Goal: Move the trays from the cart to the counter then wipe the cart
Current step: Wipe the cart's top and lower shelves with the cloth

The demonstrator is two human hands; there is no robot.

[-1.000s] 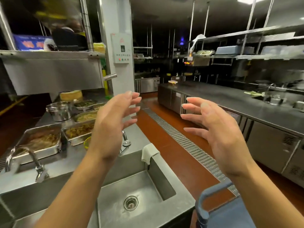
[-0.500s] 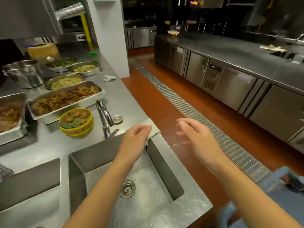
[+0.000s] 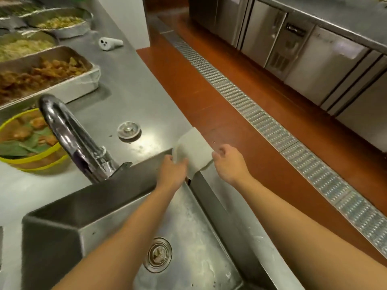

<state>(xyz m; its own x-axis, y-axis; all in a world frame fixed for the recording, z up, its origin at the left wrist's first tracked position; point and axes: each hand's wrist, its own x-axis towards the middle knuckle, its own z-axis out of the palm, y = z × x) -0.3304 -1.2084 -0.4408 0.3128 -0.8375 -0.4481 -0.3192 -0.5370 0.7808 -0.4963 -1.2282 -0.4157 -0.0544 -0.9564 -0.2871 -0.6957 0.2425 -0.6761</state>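
A pale folded cloth (image 3: 193,150) hangs over the far right corner of the steel sink (image 3: 117,197). My left hand (image 3: 172,171) pinches its left edge from inside the basin. My right hand (image 3: 227,164) grips its right edge at the counter's rim. Food trays stand on the steel counter (image 3: 134,88) at the left: a rectangular tray of fried pieces (image 3: 45,77), a tray of noodles (image 3: 23,46) and a round pan (image 3: 60,23) behind it. The cart is out of view.
A curved tap (image 3: 71,132) rises beside the sink, with a yellow bowl of food (image 3: 27,143) behind it. A drain plug (image 3: 128,129) and a white nozzle (image 3: 110,42) lie on the counter. A floor grate (image 3: 272,126) runs along the red floor past steel cabinets (image 3: 303,51).
My view tipped down from the kitchen to the sink corner. Both hands dropped from chest height and took hold of the cloth. The blue cart handle left the view.
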